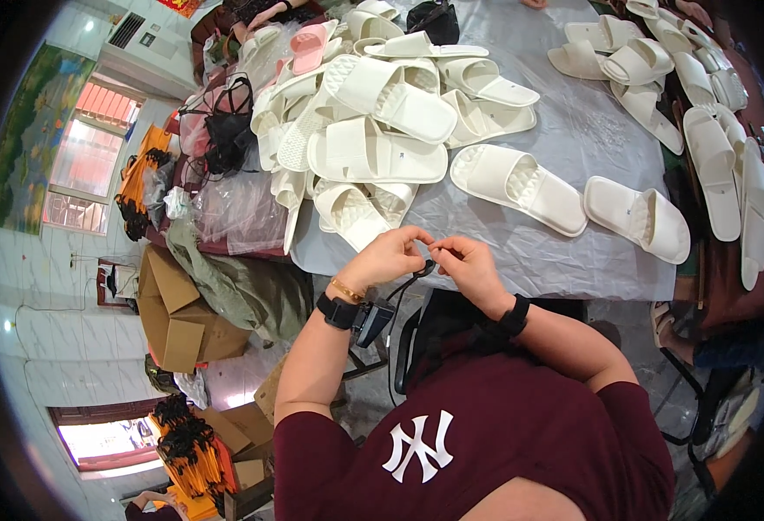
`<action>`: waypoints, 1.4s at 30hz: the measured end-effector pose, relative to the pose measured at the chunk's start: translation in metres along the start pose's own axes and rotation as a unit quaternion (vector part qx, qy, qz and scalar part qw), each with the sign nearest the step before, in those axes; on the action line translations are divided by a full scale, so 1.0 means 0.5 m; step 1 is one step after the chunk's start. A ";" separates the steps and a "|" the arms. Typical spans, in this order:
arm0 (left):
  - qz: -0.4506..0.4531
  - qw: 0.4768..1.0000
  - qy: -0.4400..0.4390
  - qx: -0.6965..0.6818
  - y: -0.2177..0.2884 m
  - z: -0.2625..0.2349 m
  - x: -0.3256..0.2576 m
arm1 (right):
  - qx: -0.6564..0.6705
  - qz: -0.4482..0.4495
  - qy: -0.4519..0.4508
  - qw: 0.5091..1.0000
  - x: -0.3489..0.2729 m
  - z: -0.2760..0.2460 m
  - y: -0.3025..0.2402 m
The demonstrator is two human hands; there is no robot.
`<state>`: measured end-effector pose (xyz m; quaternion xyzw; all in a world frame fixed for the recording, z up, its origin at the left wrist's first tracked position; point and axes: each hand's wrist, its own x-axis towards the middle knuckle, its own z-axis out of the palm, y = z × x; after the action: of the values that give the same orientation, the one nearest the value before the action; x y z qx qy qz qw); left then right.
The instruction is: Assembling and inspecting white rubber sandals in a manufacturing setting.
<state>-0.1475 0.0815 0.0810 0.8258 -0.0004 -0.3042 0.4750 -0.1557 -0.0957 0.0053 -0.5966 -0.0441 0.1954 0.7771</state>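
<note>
My left hand (392,258) and my right hand (470,273) meet at the table's front edge, fingertips pinched close together. Whatever sits between them is too small to make out; a dark speck shows at the right fingertips. A black cable (392,347) hangs down from just under the left hand. Just beyond the left hand lies a white slipper (351,213), part of a big heap of white slippers (377,156). Ahead of the right hand, one white slipper (521,189) lies by itself, and another slipper (638,219) is farther right.
A pink slipper (309,47) tops the heap's far side. More white slippers (714,165) crowd the right. A plastic sheet (564,260) covers the table. Black bags (228,126) and clear plastic are at left, above an open cardboard box (182,313). Other people sit around the table.
</note>
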 end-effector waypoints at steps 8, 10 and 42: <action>0.009 0.998 -0.030 -0.060 -0.012 -0.003 0.010 | -0.139 -0.115 -0.019 0.983 -0.017 0.001 0.001; 0.013 0.997 -0.047 -0.065 -0.013 -0.006 0.009 | -0.121 -0.079 -0.036 0.989 -0.013 -0.004 -0.003; 0.018 0.993 -0.071 -0.091 -0.019 -0.010 0.002 | -0.052 0.038 -0.150 0.987 0.003 -0.020 0.027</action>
<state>-0.1469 0.0904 0.0749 0.7552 -0.0214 -0.3516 0.5528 -0.1548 -0.1014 -0.0103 -0.6013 -0.1473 0.3092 0.7219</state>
